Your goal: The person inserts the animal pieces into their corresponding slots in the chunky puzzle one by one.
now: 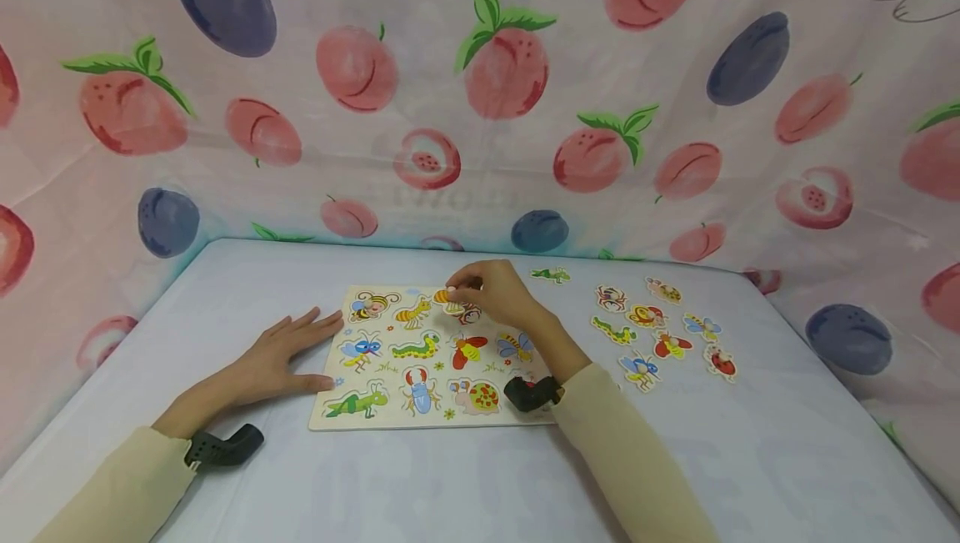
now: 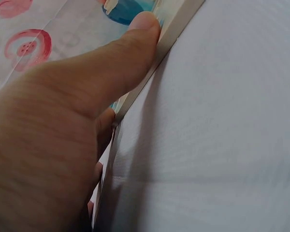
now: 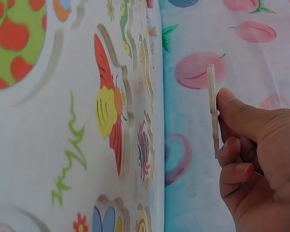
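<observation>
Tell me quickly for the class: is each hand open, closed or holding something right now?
Left hand: open, fingers extended, thumb at the edge of the puzzle board.
Right hand: holding a thin puzzle piece, pinched.

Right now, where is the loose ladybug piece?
In the head view, the ladybug piece is the rightmost loose piece, on the table right of the puzzle board, beside the red-winged insect piece.

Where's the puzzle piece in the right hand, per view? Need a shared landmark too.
Head: the held piece sits slightly below and left of centre, pinched by the right hand.
Left wrist: not in it.
Right wrist: right of centre, about mid-height, seen edge-on.
Landmark: the puzzle board; bottom middle in head, edge near top centre in left wrist, left half in right wrist.
</observation>
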Tool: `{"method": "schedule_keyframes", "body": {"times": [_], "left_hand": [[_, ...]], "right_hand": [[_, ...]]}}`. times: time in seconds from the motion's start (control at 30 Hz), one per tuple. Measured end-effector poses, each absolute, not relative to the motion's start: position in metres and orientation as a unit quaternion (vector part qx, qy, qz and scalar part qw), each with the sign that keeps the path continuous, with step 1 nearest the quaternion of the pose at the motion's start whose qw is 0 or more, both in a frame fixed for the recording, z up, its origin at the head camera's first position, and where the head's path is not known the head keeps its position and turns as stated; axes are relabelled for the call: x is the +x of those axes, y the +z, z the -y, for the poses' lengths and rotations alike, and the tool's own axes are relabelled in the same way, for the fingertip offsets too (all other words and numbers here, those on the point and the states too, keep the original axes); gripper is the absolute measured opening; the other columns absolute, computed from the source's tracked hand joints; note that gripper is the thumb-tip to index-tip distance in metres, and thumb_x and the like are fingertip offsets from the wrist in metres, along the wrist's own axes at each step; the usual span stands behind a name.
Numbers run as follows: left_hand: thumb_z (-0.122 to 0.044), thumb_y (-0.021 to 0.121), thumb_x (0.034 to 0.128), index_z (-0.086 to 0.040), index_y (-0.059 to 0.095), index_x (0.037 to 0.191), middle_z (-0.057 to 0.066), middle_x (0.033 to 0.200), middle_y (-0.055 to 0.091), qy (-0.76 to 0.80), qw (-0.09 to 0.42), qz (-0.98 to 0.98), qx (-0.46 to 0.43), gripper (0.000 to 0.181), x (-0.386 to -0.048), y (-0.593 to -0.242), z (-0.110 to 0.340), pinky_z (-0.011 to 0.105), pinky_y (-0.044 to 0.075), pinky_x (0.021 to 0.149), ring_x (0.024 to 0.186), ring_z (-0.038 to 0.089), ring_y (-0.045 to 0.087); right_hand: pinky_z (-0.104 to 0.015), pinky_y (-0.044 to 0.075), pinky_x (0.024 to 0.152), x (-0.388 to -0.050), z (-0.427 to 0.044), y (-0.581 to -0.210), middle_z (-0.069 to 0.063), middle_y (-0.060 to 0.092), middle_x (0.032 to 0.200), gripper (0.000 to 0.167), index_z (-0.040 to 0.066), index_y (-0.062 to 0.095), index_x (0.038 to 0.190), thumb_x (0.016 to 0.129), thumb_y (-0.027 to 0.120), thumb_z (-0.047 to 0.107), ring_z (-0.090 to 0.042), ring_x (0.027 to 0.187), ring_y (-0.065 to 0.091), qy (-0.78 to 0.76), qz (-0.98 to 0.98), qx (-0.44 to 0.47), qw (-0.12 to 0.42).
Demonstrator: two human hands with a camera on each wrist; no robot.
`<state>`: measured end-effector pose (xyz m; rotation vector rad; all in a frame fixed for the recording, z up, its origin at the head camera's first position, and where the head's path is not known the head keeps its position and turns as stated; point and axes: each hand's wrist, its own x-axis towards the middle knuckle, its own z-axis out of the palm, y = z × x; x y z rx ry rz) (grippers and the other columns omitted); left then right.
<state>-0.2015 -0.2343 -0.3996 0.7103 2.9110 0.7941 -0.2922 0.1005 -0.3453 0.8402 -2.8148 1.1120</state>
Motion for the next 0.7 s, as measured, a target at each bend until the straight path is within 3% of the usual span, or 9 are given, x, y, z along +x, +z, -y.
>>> {"method": "schedule_keyframes", "body": {"times": [0.7], "left_hand": [[-0.055,0.072,0.0769,-0.009,0.037,0.148,0.011,0.153,0.031,0.254,0.020,-0.939,0.229,0.091,-0.201,-0.401,0.234,0.056,0.005,0.113,0.143,0.037,0.012]], "right_hand": [[-0.023,0.051,0.065,-0.297,-0.069,-0.353,0.006,0.067,0.081,0.017,0.012,0.074,0.100,0.089,0.070,0.024,-0.009,0.074,0.061,0.366,0.893,0.262,-0.007]]}}
